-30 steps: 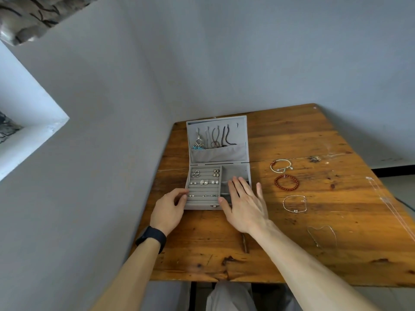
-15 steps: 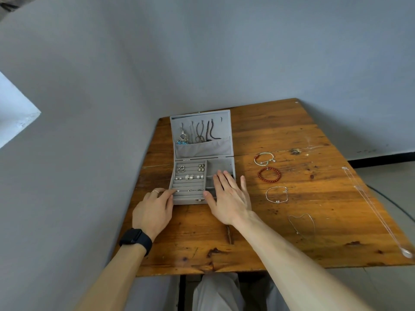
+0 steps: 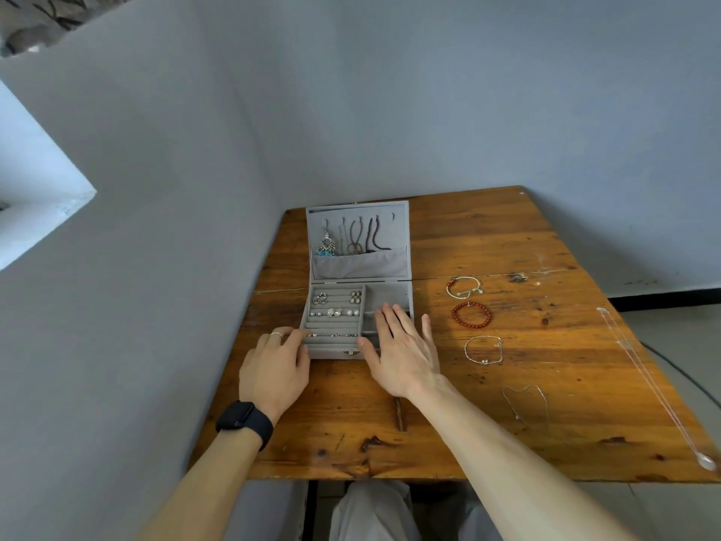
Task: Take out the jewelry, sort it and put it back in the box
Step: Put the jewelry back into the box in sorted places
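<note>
the grey jewelry box (image 3: 384, 294) stands open at the left side of the wooden table (image 3: 487, 236), near the wall. with its lid (image 3: 361, 264) folded back, the long axis of the box runs away from the person, and the small clasp (image 3: 350, 352) on the front wall points toward the person. dark necklaces (image 3: 366, 238) hang inside the lid, and rings and earrings (image 3: 335, 312) sit in the slotted left part of the base.

the left hand (image 3: 275, 361) rests at the near left corner of the box with relaxed fingers that touch the wall and grip nothing. the right hand (image 3: 402, 357) lies flat with straight, spread fingers over the right compartments, its thumb along the front wall, and it holds nothing.

the left wall of the box is close to the table edge. to the right there is more open wood, but a row of pieces lies there: a white bangle (image 3: 463, 287), a red bead bracelet (image 3: 471, 315), a thin silver bracelet (image 3: 483, 349) and a fine chain (image 3: 524, 400). a long necklace (image 3: 655, 384) lies along the right edge, well apart from the box. bare wood is between the box and the near edge
</note>
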A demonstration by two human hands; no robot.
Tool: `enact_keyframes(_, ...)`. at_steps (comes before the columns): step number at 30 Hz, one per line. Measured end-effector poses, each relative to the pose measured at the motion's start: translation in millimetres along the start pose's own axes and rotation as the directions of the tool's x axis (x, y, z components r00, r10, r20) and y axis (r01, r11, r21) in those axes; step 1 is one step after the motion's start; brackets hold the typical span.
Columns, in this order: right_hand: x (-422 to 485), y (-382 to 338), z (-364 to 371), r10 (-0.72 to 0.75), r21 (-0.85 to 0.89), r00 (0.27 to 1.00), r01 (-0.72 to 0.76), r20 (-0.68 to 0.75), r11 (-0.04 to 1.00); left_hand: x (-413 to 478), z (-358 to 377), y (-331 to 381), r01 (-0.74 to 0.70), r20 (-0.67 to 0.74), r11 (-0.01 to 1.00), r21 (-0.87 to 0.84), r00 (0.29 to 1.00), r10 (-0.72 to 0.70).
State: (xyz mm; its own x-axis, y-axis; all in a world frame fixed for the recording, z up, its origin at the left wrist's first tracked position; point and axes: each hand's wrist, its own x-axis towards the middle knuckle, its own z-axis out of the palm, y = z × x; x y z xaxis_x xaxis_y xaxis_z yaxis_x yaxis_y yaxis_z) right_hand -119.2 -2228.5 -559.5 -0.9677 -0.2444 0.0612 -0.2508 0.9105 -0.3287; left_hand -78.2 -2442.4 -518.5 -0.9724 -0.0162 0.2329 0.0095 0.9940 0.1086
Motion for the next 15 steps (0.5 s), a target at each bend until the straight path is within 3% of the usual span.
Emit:
enact_keyframes(4,-2.8,4.2,-4.5,-0.044,-0.012,0.999,0.045,0.03,0.999,-27.0,5.5,27.4,-0.05,-0.09,0.995,-0.081,0.995,0.043)
enact_keyframes(9,-14.6,14.7,-9.1,-0.13,-0.059,0.991,0.132,0.031,0.989,-63.5,25.3,65.4,-0.132,-0.099,0.975,-0.18,0.988,0.115)
enact_keyframes(15,-28.3,23.0,-16.5,-0.173,-0.091,0.983,0.178,0.062,0.98,-77.3,33.0,80.3,-0.154,-0.11,0.979,-0.134,0.984,0.139)
